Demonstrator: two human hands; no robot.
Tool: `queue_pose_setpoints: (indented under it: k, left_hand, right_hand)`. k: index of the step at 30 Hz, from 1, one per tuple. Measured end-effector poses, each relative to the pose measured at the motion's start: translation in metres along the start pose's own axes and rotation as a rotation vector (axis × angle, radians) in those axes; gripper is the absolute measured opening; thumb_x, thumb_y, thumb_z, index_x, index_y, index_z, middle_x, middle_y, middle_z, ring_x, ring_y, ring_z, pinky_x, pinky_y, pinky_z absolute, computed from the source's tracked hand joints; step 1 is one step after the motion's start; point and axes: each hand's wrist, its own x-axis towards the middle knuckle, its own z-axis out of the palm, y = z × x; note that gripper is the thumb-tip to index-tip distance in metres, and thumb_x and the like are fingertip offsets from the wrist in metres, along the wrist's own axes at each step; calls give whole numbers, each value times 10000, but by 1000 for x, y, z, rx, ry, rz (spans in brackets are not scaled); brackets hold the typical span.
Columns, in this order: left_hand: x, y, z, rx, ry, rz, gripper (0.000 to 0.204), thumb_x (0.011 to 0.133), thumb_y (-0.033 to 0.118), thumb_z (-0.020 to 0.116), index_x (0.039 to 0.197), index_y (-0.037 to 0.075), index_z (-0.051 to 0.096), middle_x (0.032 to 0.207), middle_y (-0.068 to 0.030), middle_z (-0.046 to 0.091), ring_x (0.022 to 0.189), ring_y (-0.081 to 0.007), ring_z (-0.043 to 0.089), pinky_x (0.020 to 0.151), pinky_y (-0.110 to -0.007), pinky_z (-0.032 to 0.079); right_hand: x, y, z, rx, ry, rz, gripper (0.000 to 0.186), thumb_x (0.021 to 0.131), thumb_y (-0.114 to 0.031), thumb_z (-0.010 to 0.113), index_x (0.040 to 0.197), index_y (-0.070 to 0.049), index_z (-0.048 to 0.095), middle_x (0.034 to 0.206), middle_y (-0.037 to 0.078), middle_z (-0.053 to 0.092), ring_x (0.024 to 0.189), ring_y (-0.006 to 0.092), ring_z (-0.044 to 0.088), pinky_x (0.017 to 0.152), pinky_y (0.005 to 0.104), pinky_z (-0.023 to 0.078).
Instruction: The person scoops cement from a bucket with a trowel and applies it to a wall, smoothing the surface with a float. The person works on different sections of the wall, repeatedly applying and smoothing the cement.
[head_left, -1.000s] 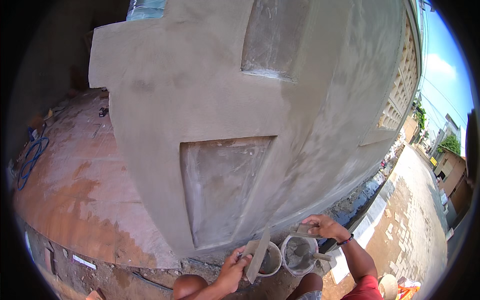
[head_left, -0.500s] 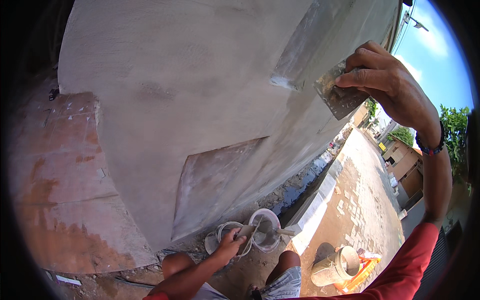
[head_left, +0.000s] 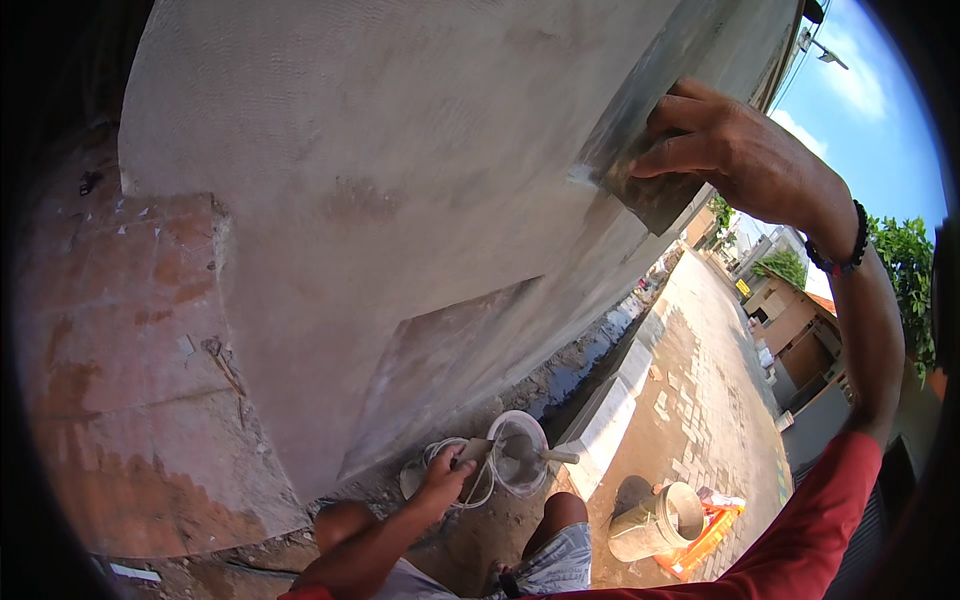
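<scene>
Head view: my right hand grips a trowel flat against the plastered wall; my left hand is closed on a tool handle at the white bucket.

Head cam, fisheye, looking down along plastered wall, very close, ground far below.

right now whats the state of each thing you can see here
right hand: raised, gripping a flat trowel
trowel: blade pressed flat to the wall, smeared with grey plaster
wall: coated in grey plaster, bare reddish patch at left
left hand: low, closed on a tool handle by the buckets
white bucket: upright, open
grey bucket: tipped on the paving, open
</scene>
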Motion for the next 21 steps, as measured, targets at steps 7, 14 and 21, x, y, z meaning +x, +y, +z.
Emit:
queue_pose_setpoints:
  k: [7,14,21]
  left_hand:
    - [-4,6,-1,-8,-7,5,408,935,186,566,1313,60,477,1032,-69,618,703,-115,588,432,-262,412]
    - [-9,10,-15,-62,-36,-39,448,921,201,594,1316,40,456,959,-85,603,646,-112,558,440,-272,410]
    - [-14,25,-13,-18,-23,-108,432,934,176,569,1330,43,460,1017,-70,624,687,-108,580,474,-253,421]
  right_hand:
    - [-11,46,-41,-24,-40,159,203,851,-37,576,993,-76,717,1022,103,588,1008,271,597,883,345,541]
    - [-19,21,-45,-25,46,34,239,795,-37,619,1009,-84,715,1026,101,612,984,268,589,846,365,545]
    - [-2,0,1,7,-49,92,238,778,-39,652,1000,-86,727,986,81,628,1007,252,562,884,342,529]
